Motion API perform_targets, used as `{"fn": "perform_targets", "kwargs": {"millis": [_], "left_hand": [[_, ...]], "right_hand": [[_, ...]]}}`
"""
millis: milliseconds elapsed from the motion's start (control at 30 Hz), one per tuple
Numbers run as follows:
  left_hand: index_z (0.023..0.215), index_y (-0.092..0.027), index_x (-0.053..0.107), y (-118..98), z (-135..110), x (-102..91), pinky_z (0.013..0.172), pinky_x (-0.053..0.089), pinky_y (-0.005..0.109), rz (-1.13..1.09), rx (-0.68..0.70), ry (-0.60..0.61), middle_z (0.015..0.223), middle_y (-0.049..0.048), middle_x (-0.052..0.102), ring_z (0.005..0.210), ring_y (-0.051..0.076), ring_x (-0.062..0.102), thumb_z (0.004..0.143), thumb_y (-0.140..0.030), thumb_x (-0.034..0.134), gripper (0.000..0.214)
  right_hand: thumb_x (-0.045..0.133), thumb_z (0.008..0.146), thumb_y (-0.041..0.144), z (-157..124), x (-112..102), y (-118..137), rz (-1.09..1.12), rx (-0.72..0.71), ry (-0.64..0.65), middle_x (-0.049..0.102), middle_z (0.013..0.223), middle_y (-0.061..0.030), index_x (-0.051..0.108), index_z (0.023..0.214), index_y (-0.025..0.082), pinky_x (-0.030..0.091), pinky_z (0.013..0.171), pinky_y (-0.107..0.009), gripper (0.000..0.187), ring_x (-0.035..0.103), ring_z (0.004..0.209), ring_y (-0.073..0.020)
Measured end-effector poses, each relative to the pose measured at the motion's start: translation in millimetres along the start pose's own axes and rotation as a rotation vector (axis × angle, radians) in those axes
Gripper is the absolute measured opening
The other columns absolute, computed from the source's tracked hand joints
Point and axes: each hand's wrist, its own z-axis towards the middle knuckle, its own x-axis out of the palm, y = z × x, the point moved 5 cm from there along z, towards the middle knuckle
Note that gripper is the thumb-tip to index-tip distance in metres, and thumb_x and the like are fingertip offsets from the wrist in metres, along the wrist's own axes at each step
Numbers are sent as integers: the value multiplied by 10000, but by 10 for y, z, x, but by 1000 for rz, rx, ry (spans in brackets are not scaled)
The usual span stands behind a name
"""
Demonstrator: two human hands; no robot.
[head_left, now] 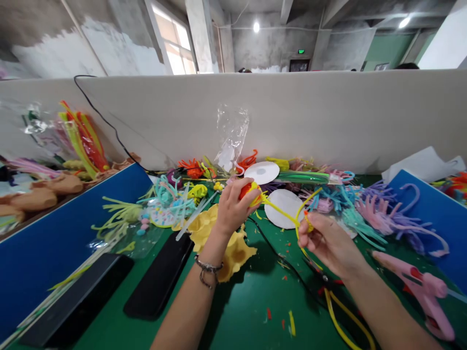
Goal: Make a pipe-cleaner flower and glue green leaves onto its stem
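Observation:
My left hand [235, 204] is closed around an orange and yellow fuzzy pipe-cleaner piece [257, 192]. From it a yellow pipe-cleaner stem [280, 212] runs across to the right. Pinched in the fingers of my right hand [326, 238] is a small yellow pipe-cleaner piece [309, 224] with an orange tip. Another yellow strand curves up beside it. Below my right hand lies a pair of cutters [323, 278], partly hidden by the wrist. Under my left forearm sits a torn yellow egg-carton piece [237, 253].
A black phone [160, 277] and a dark box [80, 296] lie at left. At right rests a pink glue gun [419, 287]. Coloured pipe-cleaner bundles [379, 214] and white discs [282, 209] line the back. Blue dividers [73, 243] flank the green table. A black cable [270, 248] crosses it.

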Motion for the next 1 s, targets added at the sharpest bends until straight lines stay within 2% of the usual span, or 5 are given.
{"fn": "perform_targets", "kwargs": {"millis": [167, 300, 533, 867, 1000], "left_hand": [[967, -210, 543, 63, 4, -46, 832, 478, 332, 33, -7, -13, 1063, 106, 573, 1000, 214, 545, 794, -245, 659, 212], [966, -210, 546, 133, 1, -82, 823, 479, 338, 18, -30, -14, 1058, 103, 562, 971, 208, 538, 819, -289, 627, 186], [983, -201, 544, 181, 45, -156, 839, 479, 330, -11, -105, -57, 1069, 98, 561, 973, 198, 532, 805, -292, 646, 224], [997, -198, 523, 150, 14, -170, 795, 499, 295, -34, -57, -94, 1072, 98, 554, 978, 186, 563, 821, -329, 624, 241], [982, -196, 514, 133, 6, -172, 728, 508, 258, 0, -22, -93, 1057, 92, 552, 953, 173, 581, 830, -360, 612, 244]], "right_hand": [[762, 636, 494, -8, 35, -76, 67, 56, 83, 620, 496, 20, 667, 629, 161, 484, 497, -162, 347, 472, 369, -23], [717, 687, 521, -7, -12, -110, 17, 52, 90, 532, 395, 53, 646, 631, 160, 424, 420, -136, 372, 406, 303, -10], [806, 618, 396, 14, -47, -59, 12, -45, 42, 722, 706, -22, 724, 816, 197, 520, 601, -158, 292, 656, 592, -80], [824, 575, 411, 100, -133, -78, -25, -56, -26, 693, 652, -5, 706, 640, 171, 490, 571, -113, 276, 612, 566, -42], [803, 595, 448, 104, -128, -70, -50, -66, -22, 656, 551, 2, 688, 608, 164, 421, 448, -108, 307, 537, 435, -23]]}}
